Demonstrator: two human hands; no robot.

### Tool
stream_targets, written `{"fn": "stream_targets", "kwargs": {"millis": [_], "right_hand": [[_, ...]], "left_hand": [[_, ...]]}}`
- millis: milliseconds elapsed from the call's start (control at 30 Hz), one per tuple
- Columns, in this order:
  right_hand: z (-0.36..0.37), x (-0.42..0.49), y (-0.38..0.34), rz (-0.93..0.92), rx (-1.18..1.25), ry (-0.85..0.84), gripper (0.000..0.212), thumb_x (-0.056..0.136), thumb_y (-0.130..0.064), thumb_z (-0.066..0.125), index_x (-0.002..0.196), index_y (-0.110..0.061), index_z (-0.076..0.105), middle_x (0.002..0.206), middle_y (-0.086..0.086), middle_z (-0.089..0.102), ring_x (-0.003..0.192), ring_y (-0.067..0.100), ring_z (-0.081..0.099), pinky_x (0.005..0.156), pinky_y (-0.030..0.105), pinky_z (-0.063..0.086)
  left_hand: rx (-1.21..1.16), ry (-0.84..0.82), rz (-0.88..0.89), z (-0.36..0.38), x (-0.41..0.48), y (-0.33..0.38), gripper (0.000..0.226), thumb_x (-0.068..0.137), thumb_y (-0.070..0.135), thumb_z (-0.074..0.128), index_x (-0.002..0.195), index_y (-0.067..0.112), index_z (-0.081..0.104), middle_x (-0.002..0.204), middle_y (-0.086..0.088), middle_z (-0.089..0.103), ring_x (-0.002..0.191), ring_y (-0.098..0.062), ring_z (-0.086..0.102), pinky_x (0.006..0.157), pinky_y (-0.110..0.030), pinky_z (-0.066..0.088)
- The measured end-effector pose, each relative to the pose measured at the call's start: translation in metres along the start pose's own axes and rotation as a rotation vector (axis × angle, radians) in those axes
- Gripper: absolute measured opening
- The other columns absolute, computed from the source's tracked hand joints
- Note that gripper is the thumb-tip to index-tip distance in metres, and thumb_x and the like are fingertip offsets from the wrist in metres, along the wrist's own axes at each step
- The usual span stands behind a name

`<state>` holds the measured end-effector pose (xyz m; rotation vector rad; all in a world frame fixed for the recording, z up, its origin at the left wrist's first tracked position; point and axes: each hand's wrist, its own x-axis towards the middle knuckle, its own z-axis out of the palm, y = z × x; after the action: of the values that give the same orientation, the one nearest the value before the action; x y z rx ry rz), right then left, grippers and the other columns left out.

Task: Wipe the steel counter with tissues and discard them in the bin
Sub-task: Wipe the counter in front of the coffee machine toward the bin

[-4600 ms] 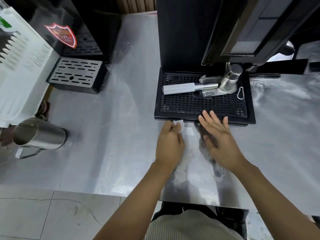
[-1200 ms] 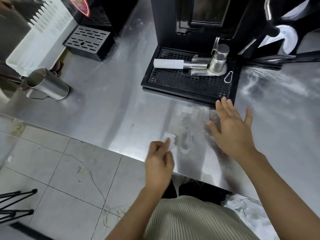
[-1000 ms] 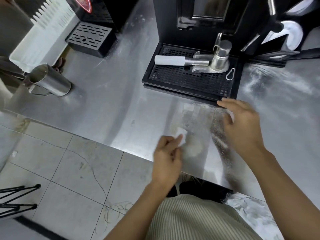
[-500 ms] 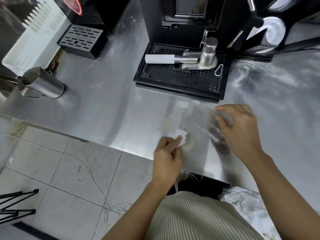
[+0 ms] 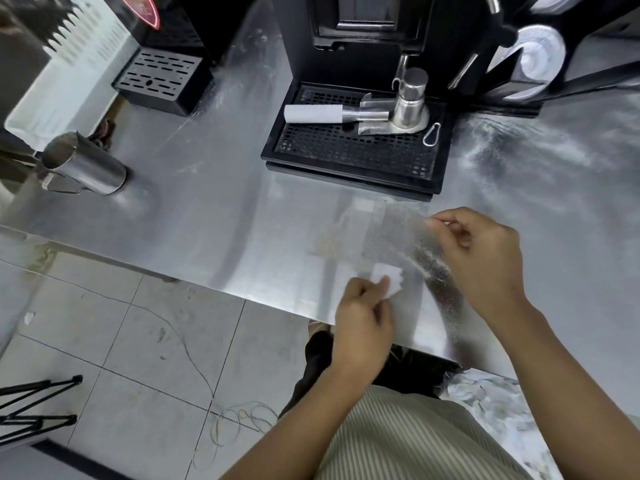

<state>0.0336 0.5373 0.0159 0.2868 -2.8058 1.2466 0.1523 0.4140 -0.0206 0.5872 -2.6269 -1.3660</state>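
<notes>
From the head view, the left hand sat low in the middle of the frame. Its grip was closed on a small white tissue, pinched between thumb and fingertips. The tissue lay against the steel table just inside its near edge, probably so the loose dirt could be drawn toward the edge.

To the right and a little higher, the right hand hovered over a dark, gritty smear running down the table. Its fingers were curled in toward the thumb. Something pale seemed to sit at the fingertips, but the blur was too strong to tell whether that grip was clamped on anything or merely drawn together.

Above both hands, in the upper middle of the frame, a black drip tray carried a white-handled scoop and a small steel pot, with a clip beside them. These stood well apart from the wiped patch.

A steel jug stood at the left of the frame, far from the work.

No bin could be made out for certain. A crumpled pale mass at the lower right, below the table edge, might have been its liner. Judging by the smear, wiping was unfinished and discarding not yet begun.
</notes>
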Motion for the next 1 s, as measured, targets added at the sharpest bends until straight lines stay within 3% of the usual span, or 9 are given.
{"fn": "stream_targets", "kwargs": {"millis": [100,267,333,433,533,600,700,867,1000], "right_hand": [[0.001,-0.002,0.011,-0.087,-0.076,-0.031,0.022,0.086,0.001,0.067,0.104,-0.012,0.073,0.098,0.006,0.071,0.094,0.023,0.063,0.085,0.015,0.043],[-0.006,-0.005,0.016,-0.015,0.057,-0.021,0.018,0.076,0.012,0.073,0.079,-0.006,0.072,0.080,0.002,0.065,0.066,0.005,0.060,0.069,0.002,0.044],[-0.008,-0.004,0.012,0.033,0.094,-0.016,0.012,0.077,0.000,0.079,0.076,-0.010,0.071,0.072,-0.005,0.063,0.062,0.004,0.058,0.066,0.007,0.046],[-0.008,-0.003,0.004,0.061,0.055,-0.004,0.007,0.086,-0.023,0.074,0.089,-0.016,0.072,0.071,-0.012,0.062,0.068,0.007,0.060,0.066,0.029,0.053],[-0.002,0.004,0.003,0.004,-0.075,-0.074,0.029,0.093,-0.026,0.065,0.120,-0.015,0.065,0.114,0.000,0.067,0.110,0.022,0.059,0.089,0.039,0.051],[0.005,0.011,0.004,-0.049,-0.166,-0.151,0.046,0.094,-0.022,0.061,0.138,-0.014,0.052,0.145,0.004,0.049,0.135,0.023,0.041,0.108,0.045,0.037],[0.014,0.020,0.003,-0.087,-0.353,-0.279,0.061,0.096,-0.016,0.052,0.153,-0.016,0.027,0.163,0.002,0.015,0.150,0.017,0.010,0.117,0.049,0.014],[0.018,0.026,0.003,-0.072,-0.493,-0.403,0.069,0.097,-0.011,0.043,0.156,-0.018,0.009,0.164,-0.001,-0.001,0.150,0.011,-0.006,0.118,0.051,-0.001],[0.012,0.027,-0.005,-0.052,-0.487,-0.401,0.067,0.096,-0.008,0.043,0.156,-0.016,0.014,0.164,0.001,0.005,0.151,0.013,-0.004,0.119,0.052,-0.003]], "left_hand": [[-0.097,0.016,-0.025,-0.003,0.011,0.012,0.028,0.087,-0.001,0.058,0.110,0.012,0.071,0.087,0.001,0.057,0.068,0.001,0.055,0.070,-0.009,0.044],[0.113,0.343,-0.109,-0.076,0.059,-0.024,0.024,0.085,-0.004,0.057,0.102,0.004,0.072,0.086,-0.001,0.056,0.068,-0.001,0.057,0.065,0.002,0.034],[0.214,0.364,-0.162,-0.091,0.075,-0.044,0.030,0.087,-0.003,0.052,0.110,0.005,0.069,0.091,-0.004,0.054,0.072,-0.012,0.053,0.069,0.003,0.031],[0.275,0.325,-0.118,-0.075,0.077,-0.051,0.036,0.087,-0.004,0.048,0.116,0.005,0.066,0.096,-0.011,0.055,0.072,-0.012,0.047,0.071,-0.006,0.033],[0.227,0.238,0.000,-0.038,0.062,-0.033,0.038,0.083,0.002,0.046,0.115,0.006,0.066,0.094,-0.010,0.054,0.069,-0.011,0.049,0.071,-0.019,0.043],[0.174,0.103,0.091,-0.018,0.051,-0.017,0.037,0.083,-0.001,0.050,0.116,0.007,0.066,0.092,-0.007,0.054,0.070,-0.010,0.051,0.072,-0.014,0.044],[0.046,-0.064,0.130,-0.017,0.051,-0.004,0.032,0.085,-0.005,0.056,0.111,0.008,0.069,0.089,-0.005,0.057,0.071,-0.004,0.054,0.074,-0.004,0.040],[0.140,0.246,-0.103,-0.077,0.092,-0.032,0.025,0.087,-0.001,0.055,0.105,0.005,0.071,0.089,-0.002,0.056,0.069,-0.003,0.055,0.066,-0.007,0.040],[0.251,0.259,-0.109,-0.072,0.107,-0.043,0.033,0.090,-0.001,0.049,0.118,0.005,0.064,0.098,-0.011,0.054,0.070,-0.014,0.050,0.072,-0.016,0.040]]}}
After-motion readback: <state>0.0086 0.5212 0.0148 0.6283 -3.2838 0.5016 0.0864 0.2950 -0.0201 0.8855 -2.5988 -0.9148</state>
